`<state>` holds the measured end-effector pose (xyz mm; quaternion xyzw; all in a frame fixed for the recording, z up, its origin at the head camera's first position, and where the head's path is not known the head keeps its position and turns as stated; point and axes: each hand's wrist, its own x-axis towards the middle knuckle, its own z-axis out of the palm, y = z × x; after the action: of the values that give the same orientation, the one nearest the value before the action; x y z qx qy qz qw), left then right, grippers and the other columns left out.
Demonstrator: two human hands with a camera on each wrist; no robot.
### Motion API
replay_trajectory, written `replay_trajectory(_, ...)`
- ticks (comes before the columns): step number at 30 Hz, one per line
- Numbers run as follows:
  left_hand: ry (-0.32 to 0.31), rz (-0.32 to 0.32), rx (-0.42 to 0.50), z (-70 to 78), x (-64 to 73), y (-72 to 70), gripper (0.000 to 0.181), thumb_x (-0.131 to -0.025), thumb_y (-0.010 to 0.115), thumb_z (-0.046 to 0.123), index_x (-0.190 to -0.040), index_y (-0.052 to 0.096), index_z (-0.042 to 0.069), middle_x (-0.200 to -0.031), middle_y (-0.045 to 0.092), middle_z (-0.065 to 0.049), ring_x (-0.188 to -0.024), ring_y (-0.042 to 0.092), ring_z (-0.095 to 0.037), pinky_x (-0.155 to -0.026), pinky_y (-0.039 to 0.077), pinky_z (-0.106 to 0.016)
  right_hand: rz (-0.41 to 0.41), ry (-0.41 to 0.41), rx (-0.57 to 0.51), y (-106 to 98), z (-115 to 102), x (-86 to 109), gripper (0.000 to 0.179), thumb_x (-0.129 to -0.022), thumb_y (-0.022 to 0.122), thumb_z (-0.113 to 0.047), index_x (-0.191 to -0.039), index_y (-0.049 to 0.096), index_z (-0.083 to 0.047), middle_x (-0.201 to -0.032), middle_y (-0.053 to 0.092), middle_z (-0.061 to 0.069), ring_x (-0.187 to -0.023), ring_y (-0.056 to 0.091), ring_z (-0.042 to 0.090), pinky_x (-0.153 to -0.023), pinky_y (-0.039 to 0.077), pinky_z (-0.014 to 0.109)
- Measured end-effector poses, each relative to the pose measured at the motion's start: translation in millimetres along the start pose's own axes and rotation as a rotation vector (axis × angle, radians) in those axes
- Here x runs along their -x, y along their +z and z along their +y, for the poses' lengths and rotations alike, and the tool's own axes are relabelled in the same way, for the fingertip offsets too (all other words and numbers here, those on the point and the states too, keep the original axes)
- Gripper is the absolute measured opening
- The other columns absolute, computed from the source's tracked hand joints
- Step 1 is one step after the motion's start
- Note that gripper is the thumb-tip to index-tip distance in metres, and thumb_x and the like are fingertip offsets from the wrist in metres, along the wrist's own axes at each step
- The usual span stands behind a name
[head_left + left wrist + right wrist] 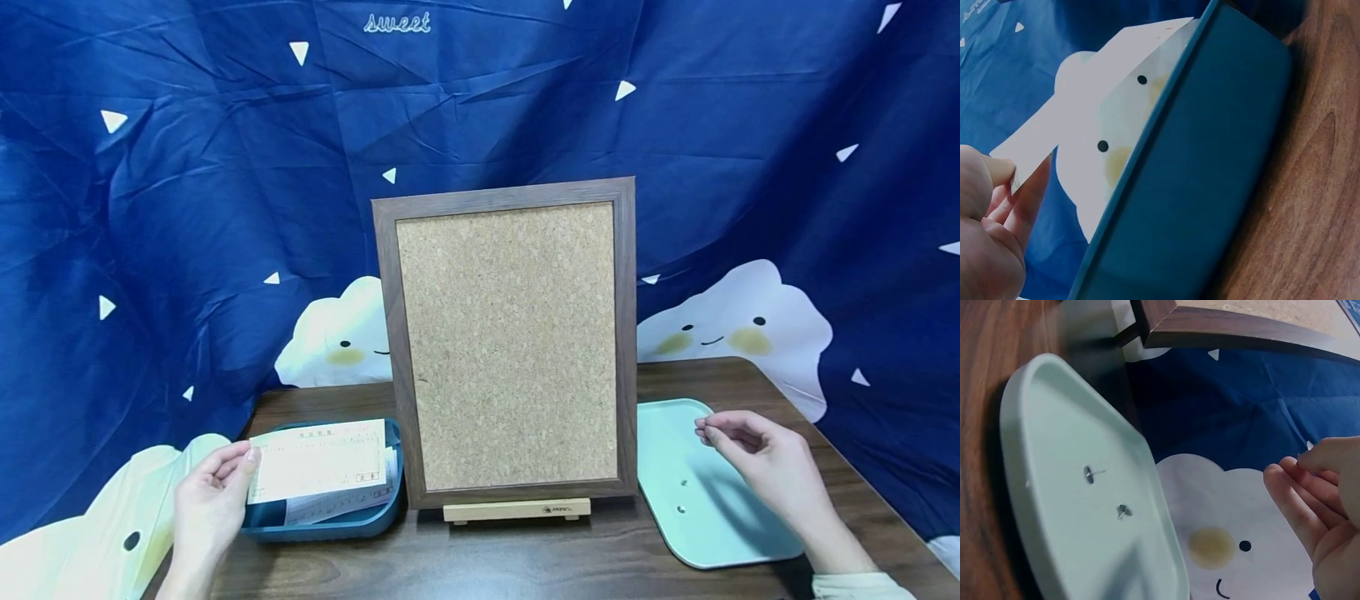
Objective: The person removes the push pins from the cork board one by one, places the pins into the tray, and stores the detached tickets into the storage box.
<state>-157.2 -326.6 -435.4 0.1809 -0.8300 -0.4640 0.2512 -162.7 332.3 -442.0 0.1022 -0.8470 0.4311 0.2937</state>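
My left hand (213, 492) pinches a printed paper slip (322, 461) by its left edge, thumb on the near side. The slip is held over a blue bin (330, 527), where more paper slips (337, 502) lie inside. On the other side, my right hand (768, 458) is raised above a mint-green tray (738, 542), thumb and fingertips together. A thin tip of what looks like a thumbtack (1299, 455) shows between them, mostly hidden by the fingers. Two metal thumbtacks (1090, 474) lie on the tray.
A cork board (517, 350) in a brown wooden frame stands upright between the bin and the tray, on a light wooden easel (517, 510). The dark wooden table (480, 567) runs under everything. Behind hangs a blue cloth (495, 92) with clouds and white triangles.
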Motion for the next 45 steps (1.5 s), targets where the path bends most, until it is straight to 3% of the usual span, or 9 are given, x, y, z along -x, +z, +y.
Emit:
replay_trajectory(6,-0.028,-0.028,-0.03,-2.2,-0.2,2.0,0.032,-0.108,0.069,0.024,-0.129,0.074,0.001,-0.086,0.069,0.024,-0.078,0.058,0.015,-0.068,0.047,-0.006,-0.039,0.006,-0.017,0.8,12.2,4.0,0.021,-0.088,0.076,0.019,-0.105,0.077,0.006,-0.096,0.075,-0.03,-0.083,0.071,-0.017,-0.073,0.053,0.004)
replay_trajectory(10,-0.031,-0.034,-0.057,-2.6,-0.2,2.8,0.032,-0.108,0.068,0.025,-0.13,0.073,0.001,-0.097,0.078,0.003,-0.078,0.058,0.015,-0.067,0.047,-0.007,-0.055,0.014,-0.024,0.9,18.4,6.3,0.021,-0.088,0.076,0.018,-0.106,0.076,0.009,-0.096,0.075,-0.03,-0.083,0.071,-0.016,-0.073,0.054,0.004)
replay_trajectory(14,-0.032,-0.047,-0.081,-1.7,0.6,3.3,0.034,-0.109,0.066,0.027,-0.131,0.072,0.001,-0.111,0.079,-0.017,-0.078,0.056,0.016,-0.067,0.047,-0.007,-0.073,0.031,-0.017,1.9,24.1,8.5,0.02,-0.089,0.076,0.017,-0.108,0.077,0.009,-0.095,0.076,-0.028,-0.083,0.071,-0.016,-0.073,0.054,0.005)
replay_trajectory(24,-0.053,-0.061,-0.115,-0.3,1.5,3.4,0.032,-0.109,0.066,0.026,-0.13,0.073,0.003,-0.112,0.079,-0.017,-0.077,0.058,0.013,-0.066,0.049,-0.009,-0.126,0.105,0.026,5.4,28.8,13.7,0.015,-0.094,0.077,0.008,-0.109,0.079,0.007,-0.091,0.079,-0.021,-0.082,0.069,-0.018,-0.072,0.053,0.005)
replay_trajectory(30,-0.023,-0.085,-0.126,-3.4,0.2,3.0,0.031,-0.109,0.066,0.024,-0.129,0.073,0.002,-0.111,0.08,-0.019,-0.076,0.059,0.012,-0.065,0.049,-0.011,-0.133,0.137,0.063,4.4,30.1,17.2,0.014,-0.095,0.077,0.004,-0.109,0.08,0.005,-0.091,0.079,-0.021,-0.083,0.066,-0.021,-0.072,0.052,0.004)
replay_trajectory(37,0.054,-0.128,-0.175,-4.7,0.6,2.5,0.029,-0.109,0.066,0.021,-0.127,0.073,-0.001,-0.11,0.079,-0.022,-0.077,0.059,0.012,-0.064,0.048,-0.011,-0.143,0.137,0.073,3.3,33.5,20.5,0.014,-0.094,0.079,0.003,-0.108,0.08,0.004,-0.091,0.081,-0.016,-0.083,0.066,-0.021,-0.072,0.051,0.003)
replay_trajectory(43,0.045,-0.16,-0.205,-5.7,-0.1,0.1,0.032,-0.11,0.064,0.026,-0.13,0.073,0.002,-0.117,0.077,-0.021,-0.081,0.055,0.018,-0.069,0.047,-0.004,-0.145,0.138,0.071,3.5,35.4,22.3,0.014,-0.094,0.08,0.002,-0.108,0.08,0.003,-0.091,0.08,-0.02,-0.084,0.066,-0.022,-0.072,0.05,0.003)
replay_trajectory(45,0.056,-0.17,-0.171,-7.1,-0.1,-1.2,0.032,-0.111,0.064,0.023,-0.13,0.072,0.0,-0.119,0.078,-0.022,-0.08,0.059,0.018,-0.07,0.049,-0.004,-0.145,0.138,0.068,3.6,35.3,22.4,0.014,-0.094,0.079,0.002,-0.108,0.08,0.003,-0.091,0.08,-0.02,-0.084,0.066,-0.022,-0.072,0.051,0.003)
